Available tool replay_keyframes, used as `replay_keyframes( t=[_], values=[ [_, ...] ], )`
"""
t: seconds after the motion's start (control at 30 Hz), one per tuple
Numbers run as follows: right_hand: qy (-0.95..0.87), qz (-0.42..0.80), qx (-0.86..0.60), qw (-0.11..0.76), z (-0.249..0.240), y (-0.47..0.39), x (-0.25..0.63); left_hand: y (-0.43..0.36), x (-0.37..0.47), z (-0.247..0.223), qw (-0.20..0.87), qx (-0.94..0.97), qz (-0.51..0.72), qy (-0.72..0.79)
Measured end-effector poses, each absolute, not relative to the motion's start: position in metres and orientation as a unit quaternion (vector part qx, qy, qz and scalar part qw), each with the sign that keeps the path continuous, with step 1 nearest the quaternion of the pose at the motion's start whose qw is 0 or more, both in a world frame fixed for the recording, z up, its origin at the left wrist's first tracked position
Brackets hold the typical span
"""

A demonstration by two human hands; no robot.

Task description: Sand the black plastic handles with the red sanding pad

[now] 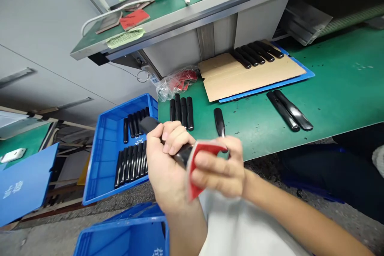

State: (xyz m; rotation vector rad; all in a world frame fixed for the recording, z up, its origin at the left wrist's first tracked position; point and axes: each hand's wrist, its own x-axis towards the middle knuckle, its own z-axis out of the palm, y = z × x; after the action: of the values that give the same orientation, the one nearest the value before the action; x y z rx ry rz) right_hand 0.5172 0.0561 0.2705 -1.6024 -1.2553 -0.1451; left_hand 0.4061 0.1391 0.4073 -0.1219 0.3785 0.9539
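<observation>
My left hand (168, 164) is closed around a black handle-like piece (148, 125), whose far end sticks out toward the blue crate. In my right hand (225, 168) is a red sanding pad (207, 150) with a pale backing, bent by the fingers and pressed against the near end of the black piece. The contact itself is partly hidden by the pad and slightly blurred. Just beyond my hands, one loose black piece (219, 121) lies on the green bench, and several more stand in a row (181, 112) to its left.
A blue crate (102, 148) on the left holds rows of black pieces; another blue bin (120, 240) sits below. Cardboard (222, 78) with several pieces lies at the back, near a plastic bag (177, 82). Two pieces (289, 110) lie to the right. A shelf (210, 6) overhangs the bench.
</observation>
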Motion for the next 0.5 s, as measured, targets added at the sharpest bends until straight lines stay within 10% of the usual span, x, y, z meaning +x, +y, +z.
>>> replay_keyframes(
  t=[0.37,0.5],
  values=[
    [-0.477,-0.065,-0.669,0.566,0.265,0.051,0.533,0.137,0.388,0.421,0.929,0.014,0.364,0.066],
    [-0.428,0.155,-0.585,0.671,0.29,0.013,0.533,0.135,0.392,0.416,0.92,0.134,0.337,0.15]
  ],
)
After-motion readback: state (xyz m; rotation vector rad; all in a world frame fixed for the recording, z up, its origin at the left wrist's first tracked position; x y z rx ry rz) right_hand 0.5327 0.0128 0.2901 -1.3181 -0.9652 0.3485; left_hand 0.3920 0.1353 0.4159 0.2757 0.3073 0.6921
